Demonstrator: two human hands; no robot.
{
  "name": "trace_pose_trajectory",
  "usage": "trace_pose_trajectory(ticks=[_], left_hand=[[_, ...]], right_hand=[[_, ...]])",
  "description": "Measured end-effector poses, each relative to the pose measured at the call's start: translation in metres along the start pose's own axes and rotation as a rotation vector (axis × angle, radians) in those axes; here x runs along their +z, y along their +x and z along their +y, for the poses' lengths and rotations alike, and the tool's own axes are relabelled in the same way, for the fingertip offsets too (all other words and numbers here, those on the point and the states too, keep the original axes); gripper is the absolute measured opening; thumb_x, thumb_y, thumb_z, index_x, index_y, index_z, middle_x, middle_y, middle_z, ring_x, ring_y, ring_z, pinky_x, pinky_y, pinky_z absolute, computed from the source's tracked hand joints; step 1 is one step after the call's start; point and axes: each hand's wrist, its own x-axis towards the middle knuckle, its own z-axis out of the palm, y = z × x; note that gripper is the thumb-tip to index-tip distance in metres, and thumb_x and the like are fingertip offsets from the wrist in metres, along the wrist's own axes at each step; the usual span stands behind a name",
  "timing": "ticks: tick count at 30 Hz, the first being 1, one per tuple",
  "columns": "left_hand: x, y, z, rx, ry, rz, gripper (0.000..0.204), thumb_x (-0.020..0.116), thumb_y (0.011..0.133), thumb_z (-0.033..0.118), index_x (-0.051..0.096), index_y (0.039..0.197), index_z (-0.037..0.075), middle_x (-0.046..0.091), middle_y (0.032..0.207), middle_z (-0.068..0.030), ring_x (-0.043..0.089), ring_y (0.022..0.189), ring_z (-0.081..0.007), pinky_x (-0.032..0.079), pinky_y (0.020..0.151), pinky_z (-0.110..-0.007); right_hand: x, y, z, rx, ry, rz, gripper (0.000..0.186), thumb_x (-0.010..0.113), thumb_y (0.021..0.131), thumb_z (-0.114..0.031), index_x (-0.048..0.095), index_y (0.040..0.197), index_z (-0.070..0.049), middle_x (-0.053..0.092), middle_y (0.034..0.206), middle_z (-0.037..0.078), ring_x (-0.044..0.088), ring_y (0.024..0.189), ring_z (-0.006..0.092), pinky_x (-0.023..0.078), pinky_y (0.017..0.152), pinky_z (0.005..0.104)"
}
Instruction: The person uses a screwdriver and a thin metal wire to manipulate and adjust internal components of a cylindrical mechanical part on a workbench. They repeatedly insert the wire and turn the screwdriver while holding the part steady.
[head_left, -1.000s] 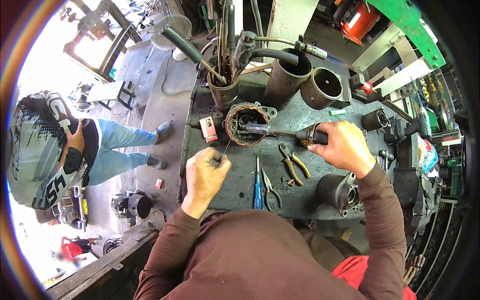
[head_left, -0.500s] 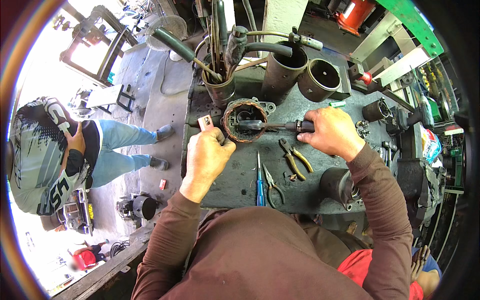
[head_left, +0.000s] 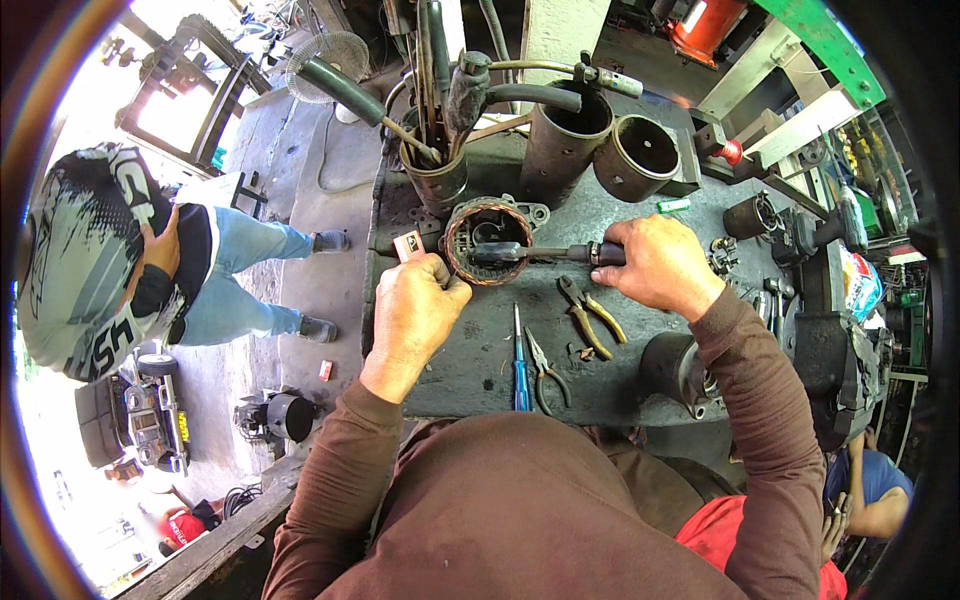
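A stator ring with copper windings [head_left: 461, 262] stands on the dark workbench, its round opening facing up. My right hand [head_left: 658, 266] is wrapped round the black handle of what looks like a soldering iron [head_left: 560, 253]. The iron lies across the ring's right rim, its broad metal head inside the opening. At the ring's lower left my left hand [head_left: 412, 312] is closed in a pinch; what the fingers hold is hidden. A small white and orange box [head_left: 407, 244] shows just beyond these fingers; I cannot tell whether they touch it.
Yellow-handled cutters [head_left: 590, 322], long-nose pliers [head_left: 545, 375] and a blue screwdriver [head_left: 520, 370] lie nearer me. Metal cylinders [head_left: 566, 150] and a can of tools [head_left: 436, 178] stand behind. A hollow housing [head_left: 680, 370] sits at right. A person [head_left: 150, 260] stands at left; another [head_left: 870, 490] is lower right.
My hands and the iron stay almost where they were. The person at left has shifted and leans a little differently; the person at lower right shows more now.
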Motion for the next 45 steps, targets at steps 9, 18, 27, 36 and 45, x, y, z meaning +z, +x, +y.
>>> trace_pose_trajectory(ticks=[9,18,27,36,45], left_hand=[[-0.001,-0.001,0.003,-0.048,0.034,-0.029,0.019,0.079,0.077,0.012,0.068,0.076,-0.003,0.069,0.075,-0.0232,0.070,0.072,-0.0418,0.056,0.069,-0.046],[0.000,-0.003,0.001,-0.039,0.022,-0.012,0.019,0.079,0.077,0.011,0.067,0.075,-0.003,0.067,0.072,-0.0233,0.069,0.067,-0.0408,0.055,0.065,-0.045],[0.001,-0.003,0.000,-0.044,0.007,-0.014,0.019,0.079,0.078,0.012,0.066,0.075,-0.003,0.066,0.071,-0.0232,0.068,0.066,-0.0408,0.054,0.064,-0.046],[0.001,-0.003,0.002,-0.051,0.030,-0.024,0.018,0.079,0.077,0.014,0.069,0.077,-0.002,0.069,0.074,-0.0231,0.071,0.070,-0.0413,0.055,0.066,-0.046],[0.002,-0.001,0.002,-0.063,0.013,-0.056,0.020,0.079,0.077,0.015,0.070,0.077,-0.002,0.069,0.074,-0.0250,0.071,0.072,-0.0427,0.056,0.067,-0.047]], right_hand=[[-0.005,-0.001,-0.007,-0.003,-0.029,0.017,0.035,0.085,0.081,-0.038,0.078,0.093,-0.006,0.075,0.084,0.019,0.075,0.087,0.0403,0.059,0.080,0.0508],[-0.005,0.001,-0.006,0.013,0.006,-0.023,0.038,0.085,0.081,-0.040,0.078,0.094,-0.005,0.076,0.086,0.020,0.075,0.089,0.0422,0.059,0.082,0.0519],[0.000,-0.001,-0.003,0.061,0.082,-0.061,0.039,0.085,0.081,-0.041,0.079,0.096,-0.006,0.077,0.089,0.020,0.075,0.091,0.0425,0.059,0.083,0.0523],[0.003,-0.002,0.001,0.072,0.117,-0.091,0.040,0.084,0.081,-0.043,0.080,0.097,-0.007,0.076,0.088,0.020,0.075,0.089,0.0422,0.058,0.082,0.0527],[0.004,-0.009,-0.007,0.066,0.072,-0.038,0.036,0.083,0.082,-0.040,0.079,0.093,-0.007,0.076,0.084,0.019,0.074,0.087,0.0427,0.058,0.079,0.0536]])
